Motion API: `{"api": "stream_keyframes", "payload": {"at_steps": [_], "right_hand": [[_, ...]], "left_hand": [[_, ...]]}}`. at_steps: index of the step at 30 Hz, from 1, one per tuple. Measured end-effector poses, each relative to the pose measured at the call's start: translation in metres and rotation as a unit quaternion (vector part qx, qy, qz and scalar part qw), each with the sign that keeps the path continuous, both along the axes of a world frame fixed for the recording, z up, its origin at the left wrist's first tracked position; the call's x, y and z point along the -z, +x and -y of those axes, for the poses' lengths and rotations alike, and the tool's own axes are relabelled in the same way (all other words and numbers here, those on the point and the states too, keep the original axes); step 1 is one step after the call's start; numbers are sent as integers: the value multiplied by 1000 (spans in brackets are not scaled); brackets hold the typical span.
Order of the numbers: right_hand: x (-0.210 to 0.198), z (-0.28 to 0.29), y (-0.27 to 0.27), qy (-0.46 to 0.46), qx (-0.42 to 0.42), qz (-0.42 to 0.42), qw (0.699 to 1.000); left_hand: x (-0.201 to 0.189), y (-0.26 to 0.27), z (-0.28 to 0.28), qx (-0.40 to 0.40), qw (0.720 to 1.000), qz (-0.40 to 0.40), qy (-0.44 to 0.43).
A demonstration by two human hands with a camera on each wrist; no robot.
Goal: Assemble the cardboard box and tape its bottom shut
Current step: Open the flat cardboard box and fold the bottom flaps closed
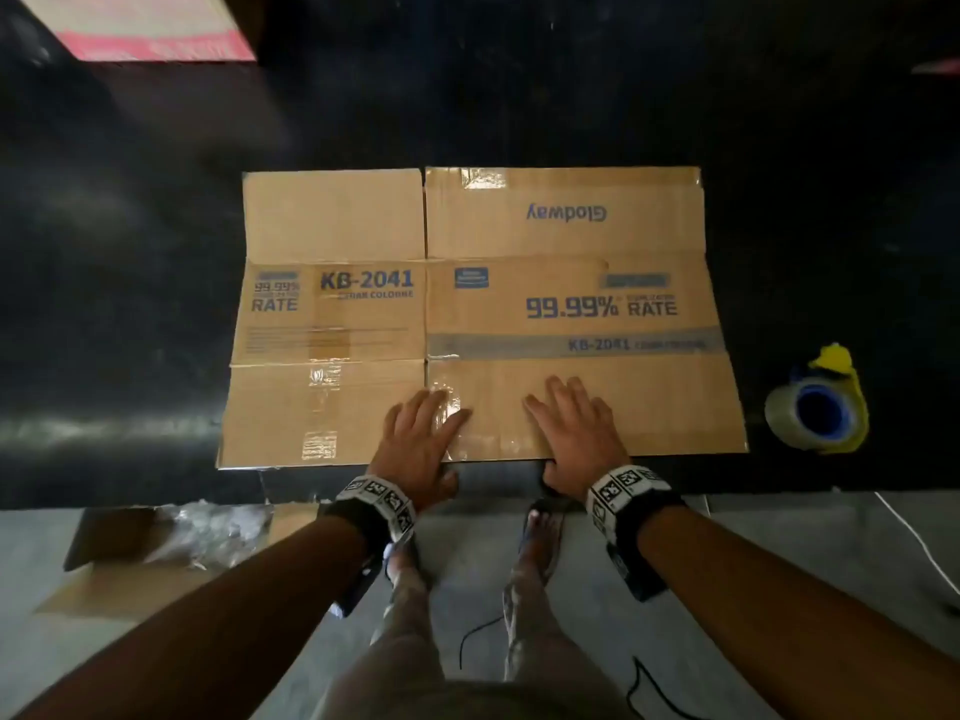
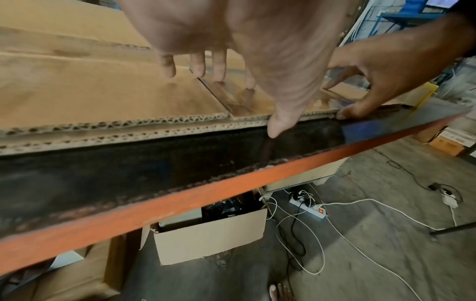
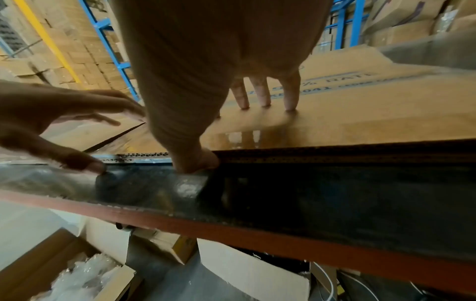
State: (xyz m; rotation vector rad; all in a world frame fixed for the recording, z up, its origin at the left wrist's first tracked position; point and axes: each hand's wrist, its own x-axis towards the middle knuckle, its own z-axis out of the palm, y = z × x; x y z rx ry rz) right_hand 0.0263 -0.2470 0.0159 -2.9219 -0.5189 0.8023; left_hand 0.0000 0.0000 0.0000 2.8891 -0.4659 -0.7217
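Observation:
A flattened cardboard box (image 1: 483, 314) with blue print and old tape strips lies on the black table (image 1: 130, 304), its flaps spread out. My left hand (image 1: 421, 439) rests with straight fingers on the near flap by the slit between two flaps; its thumb hangs over the near edge (image 2: 278, 120). My right hand (image 1: 576, 433) lies on the same flap a little to the right, fingers (image 3: 262, 93) touching the cardboard and thumb (image 3: 195, 163) pressed against the flap's near edge. Neither hand holds anything. A tape dispenser (image 1: 815, 413) with a clear roll stands on the table right of the box.
The table's orange front rail (image 2: 180, 203) runs just below my wrists. Under the table stand open cartons (image 2: 211, 238) and a power strip with cables (image 2: 309, 209). A box with bubble wrap (image 1: 197, 527) sits on the floor at left. A pink-edged carton (image 1: 140, 28) lies far left.

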Motion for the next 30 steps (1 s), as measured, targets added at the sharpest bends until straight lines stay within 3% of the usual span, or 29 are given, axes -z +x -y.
{"api": "stream_keyframes", "payload": {"at_steps": [7, 17, 22, 26, 30], "right_hand": [[-2, -1, 5, -14, -12, 18, 1000], [-28, 27, 12, 81, -24, 70, 994], [-55, 95, 38, 13, 18, 69, 997], [-90, 146, 64, -27, 67, 92, 993], [-137, 153, 98, -11, 94, 147, 985]], "left_hand": [[3, 10, 18, 2, 1000, 30, -1], [-8, 25, 35, 10, 998, 64, -14], [-41, 40, 22, 12, 998, 50, -20], [-76, 68, 5, 17, 992, 121, -40], [-129, 105, 2, 12, 983, 176, -51]]}}
